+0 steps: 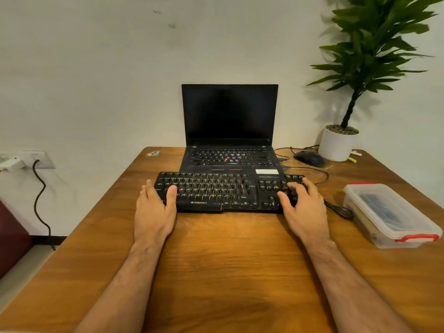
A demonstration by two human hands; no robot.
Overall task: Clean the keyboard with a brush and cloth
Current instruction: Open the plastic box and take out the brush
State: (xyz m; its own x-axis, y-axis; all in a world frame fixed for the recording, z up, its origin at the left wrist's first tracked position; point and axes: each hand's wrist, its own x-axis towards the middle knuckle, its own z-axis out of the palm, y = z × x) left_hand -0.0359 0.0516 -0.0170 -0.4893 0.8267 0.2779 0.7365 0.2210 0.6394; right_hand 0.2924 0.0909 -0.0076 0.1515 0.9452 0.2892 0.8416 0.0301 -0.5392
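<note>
On the wooden desk [216, 248], just in front of the open laptop [229, 131], lies the black keyboard [216, 192], its far edge seemingly resting on the laptop's front. If it is pulled or lifted carelessly, I judge it could scrape the laptop or tug its cable [336, 209], which trails toward the lidded plastic box [389, 215]. The left hand [155, 207] clasps the keyboard's left end, thumb over the keys, and the right hand [302, 207] clasps the right end, fingers curled on top; no brush or cloth shows.
</note>
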